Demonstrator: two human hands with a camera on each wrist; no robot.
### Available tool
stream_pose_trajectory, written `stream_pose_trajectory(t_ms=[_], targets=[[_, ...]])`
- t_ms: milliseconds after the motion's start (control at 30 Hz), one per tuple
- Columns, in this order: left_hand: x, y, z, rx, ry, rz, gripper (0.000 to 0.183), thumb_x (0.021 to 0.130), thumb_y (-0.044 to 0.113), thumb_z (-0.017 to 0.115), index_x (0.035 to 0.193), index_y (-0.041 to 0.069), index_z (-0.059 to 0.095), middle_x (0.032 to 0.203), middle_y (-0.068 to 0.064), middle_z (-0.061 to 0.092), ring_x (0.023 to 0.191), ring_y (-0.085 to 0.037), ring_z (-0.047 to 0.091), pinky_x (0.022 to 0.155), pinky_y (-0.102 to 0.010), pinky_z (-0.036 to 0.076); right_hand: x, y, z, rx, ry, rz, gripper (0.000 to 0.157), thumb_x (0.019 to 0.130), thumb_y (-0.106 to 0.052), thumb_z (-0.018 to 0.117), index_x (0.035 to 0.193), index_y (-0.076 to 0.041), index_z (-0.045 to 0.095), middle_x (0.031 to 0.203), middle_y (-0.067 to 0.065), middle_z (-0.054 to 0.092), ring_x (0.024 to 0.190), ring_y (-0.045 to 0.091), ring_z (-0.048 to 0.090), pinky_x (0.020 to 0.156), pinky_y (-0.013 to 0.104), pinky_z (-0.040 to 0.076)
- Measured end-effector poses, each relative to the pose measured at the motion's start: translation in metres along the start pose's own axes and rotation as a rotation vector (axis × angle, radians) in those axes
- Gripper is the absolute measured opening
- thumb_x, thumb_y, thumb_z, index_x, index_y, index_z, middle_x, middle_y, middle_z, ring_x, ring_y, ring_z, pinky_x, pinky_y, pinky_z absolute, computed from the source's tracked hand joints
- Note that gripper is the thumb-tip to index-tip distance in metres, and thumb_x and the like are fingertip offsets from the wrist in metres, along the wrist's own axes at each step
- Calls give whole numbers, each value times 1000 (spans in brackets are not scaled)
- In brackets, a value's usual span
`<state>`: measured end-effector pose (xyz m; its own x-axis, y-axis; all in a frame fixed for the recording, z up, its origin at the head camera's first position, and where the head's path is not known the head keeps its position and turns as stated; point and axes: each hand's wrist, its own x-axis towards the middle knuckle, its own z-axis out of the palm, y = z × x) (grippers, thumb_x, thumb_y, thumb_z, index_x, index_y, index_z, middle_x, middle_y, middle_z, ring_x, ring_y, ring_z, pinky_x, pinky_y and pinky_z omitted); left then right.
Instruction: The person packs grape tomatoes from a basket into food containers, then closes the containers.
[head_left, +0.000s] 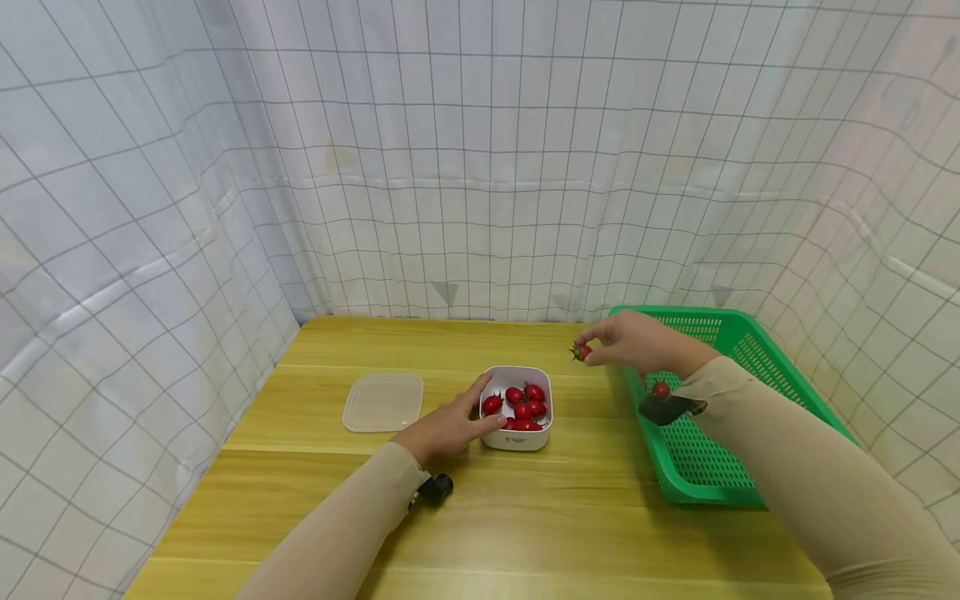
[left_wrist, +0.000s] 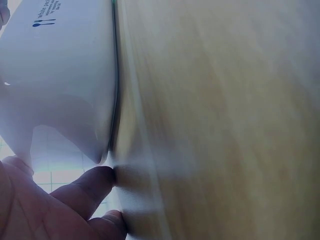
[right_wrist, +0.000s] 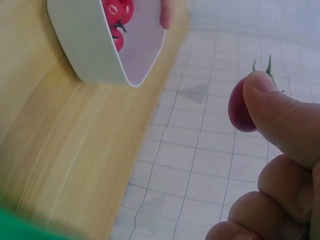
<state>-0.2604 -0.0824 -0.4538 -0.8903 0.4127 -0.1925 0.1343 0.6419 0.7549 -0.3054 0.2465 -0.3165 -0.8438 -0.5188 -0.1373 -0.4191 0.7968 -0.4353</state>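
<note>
- Right hand (head_left: 637, 337) has a small red cherry tomato with a green stem (head_left: 582, 352) pinched between thumb and fingertips, up above the yellow wood-grain tabletop (head_left: 525, 517), toward its far edge
- Left hand (head_left: 450, 427) is spread, thumb on the near rim and index finger on the left rim of a white rounded-square plastic container (head_left: 495, 441), which sits mid-tabletop
- Bunch of shiny red tomatoes (head_left: 522, 410) already in there, mostly toward the near and right walls
- Flat, translucent rounded-square plastic lid (head_left: 384, 402) lies left of that, nearer the tabletop's left edge
- Green perforated plastic basket (head_left: 722, 497) on the right side of the tabletop, far rim close to the far edge; one red tomato (head_left: 661, 388) shows inside by its left wall
- White curtain with dark grid lines (head_left: 465, 167) all round
</note>
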Motion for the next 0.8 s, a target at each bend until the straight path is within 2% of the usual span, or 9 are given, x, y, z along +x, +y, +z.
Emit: stream_pose_trajectory(t_ms=[67, 133, 200, 500, 800], targets=[[0, 0, 0, 1, 2, 1, 92, 99, 65, 60, 170, 40, 8, 172, -10, 33, 155, -37, 37, 125, -57, 32, 3, -3, 2, -13, 4, -28, 37, 100, -31, 72, 133, -14, 73, 73, -4, 60, 66, 14, 48, 60, 31, 43], [0, 0, 0, 2, 3, 3, 92, 99, 64, 60, 170, 39, 8, 172, -10, 33, 155, -37, 36, 125, -57, 31, 6, -7, 4, -24, 9, -53, 36, 100, -31, 73, 130, -13, 75, 73, -6, 54, 72, 15, 46, 63, 31, 39], [0, 1, 0, 2, 3, 5, 92, 99, 64, 60, 170, 39, 8, 172, -10, 32, 156, -37, 36, 126, -57, 31, 9, -11, 6, -10, 3, -67, 34, 100, -30, 74, 129, -13, 75, 69, -5, 44, 67, 14, 41, 61, 30, 37], [0, 0, 0, 8, 4, -1, 92, 99, 64, 61, 170, 38, 9, 172, -11, 33, 155, -38, 37, 125, -58, 31, 21, -29, 17, 4, -29, -84, 30, 99, -25, 75, 126, -13, 77, 73, -3, 53, 66, 14, 45, 60, 28, 38], [0, 1, -1, 4, -4, -18, 92, 99, 65, 61, 170, 40, 8, 171, -11, 33, 154, -39, 38, 124, -62, 31, 32, -36, 26, 3, -62, -102, 29, 99, -26, 75, 126, -15, 77, 73, -4, 56, 67, 14, 47, 62, 29, 39]])
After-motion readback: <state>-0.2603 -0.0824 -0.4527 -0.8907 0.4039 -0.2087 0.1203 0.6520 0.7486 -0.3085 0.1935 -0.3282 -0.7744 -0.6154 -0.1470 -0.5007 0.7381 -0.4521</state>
